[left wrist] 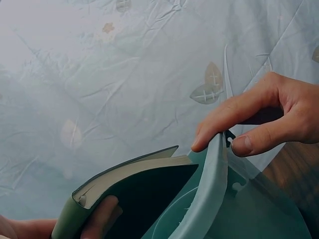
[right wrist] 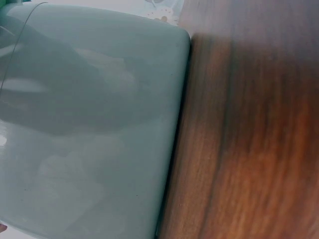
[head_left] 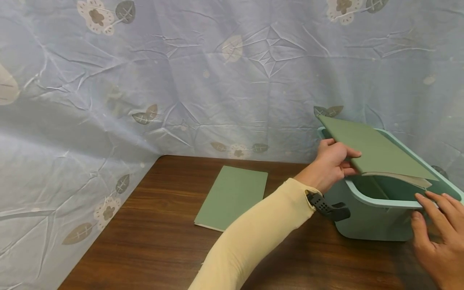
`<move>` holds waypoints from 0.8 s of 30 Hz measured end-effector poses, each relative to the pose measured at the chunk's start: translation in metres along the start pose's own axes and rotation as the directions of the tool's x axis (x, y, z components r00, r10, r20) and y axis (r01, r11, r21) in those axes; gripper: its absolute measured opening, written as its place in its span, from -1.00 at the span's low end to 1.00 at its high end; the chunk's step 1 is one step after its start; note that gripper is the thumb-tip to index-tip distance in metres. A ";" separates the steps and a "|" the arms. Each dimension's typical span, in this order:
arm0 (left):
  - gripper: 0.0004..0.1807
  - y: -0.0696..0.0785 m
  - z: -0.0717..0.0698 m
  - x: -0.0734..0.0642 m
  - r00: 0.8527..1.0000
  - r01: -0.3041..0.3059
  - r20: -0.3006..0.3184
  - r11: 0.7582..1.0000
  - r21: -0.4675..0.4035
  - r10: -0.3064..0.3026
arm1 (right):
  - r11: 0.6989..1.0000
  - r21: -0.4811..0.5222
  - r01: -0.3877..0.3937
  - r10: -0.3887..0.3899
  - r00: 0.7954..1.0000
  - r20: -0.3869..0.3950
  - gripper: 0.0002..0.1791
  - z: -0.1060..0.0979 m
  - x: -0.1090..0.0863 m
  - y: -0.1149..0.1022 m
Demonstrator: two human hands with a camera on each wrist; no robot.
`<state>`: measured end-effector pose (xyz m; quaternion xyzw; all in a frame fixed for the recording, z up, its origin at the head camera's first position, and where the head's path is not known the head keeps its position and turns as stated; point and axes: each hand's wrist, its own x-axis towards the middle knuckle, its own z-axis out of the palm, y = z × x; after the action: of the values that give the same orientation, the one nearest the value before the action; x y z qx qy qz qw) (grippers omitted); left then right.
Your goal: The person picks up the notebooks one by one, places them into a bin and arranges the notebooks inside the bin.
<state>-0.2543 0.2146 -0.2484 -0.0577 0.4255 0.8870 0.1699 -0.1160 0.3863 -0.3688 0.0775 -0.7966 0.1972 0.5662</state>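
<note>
My left hand (head_left: pixel 331 163) grips a green softcover book (head_left: pixel 380 149) by its spine, thumb on the upper cover. The book hangs tilted over the mouth of a pale teal plastic bin (head_left: pixel 377 217), its pages slightly fanned at the near end. In the left wrist view, the book (left wrist: pixel 129 174) has its covers a little parted, and fingers support it from below. My right hand (head_left: pixel 442 237) holds the bin's near rim; the left wrist view shows its fingers over the rim (left wrist: pixel 212 174) and the thumb on the outer side.
A second green book (head_left: pixel 233 197) lies flat on the dark wooden table (head_left: pixel 145 225), left of the bin. Behind the table hangs a pale patterned cloth (head_left: pixel 217 80). The bin's smooth outer wall (right wrist: pixel 94 124) fills much of the right wrist view.
</note>
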 end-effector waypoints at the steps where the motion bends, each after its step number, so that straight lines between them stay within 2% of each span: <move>1: -0.43 0.000 0.000 0.000 1.000 0.003 -0.001 1.000 0.002 -0.003 | 1.000 0.002 0.003 -0.003 1.000 -0.006 -0.52 0.000 0.000 0.000; 9: -0.43 -0.005 0.002 0.004 0.999 0.028 -0.041 1.000 0.012 -0.027 | 1.000 0.005 0.029 -0.029 0.999 -0.036 -0.54 0.002 0.002 -0.007; 16: -0.42 -0.007 0.003 0.008 0.998 0.038 -0.045 0.999 0.003 -0.038 | 0.999 -0.018 0.036 -0.036 0.998 -0.045 -0.54 0.001 0.007 -0.014; 24: -0.53 -0.011 0.011 0.010 0.994 0.044 -0.103 0.995 0.092 -0.034 | 1.000 -0.022 0.023 -0.023 0.999 -0.040 -0.53 0.000 0.004 -0.010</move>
<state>-0.2596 0.2320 -0.2521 -0.1029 0.4736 0.8585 0.1679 -0.1137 0.3774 -0.3623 0.0767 -0.7862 0.1837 0.5851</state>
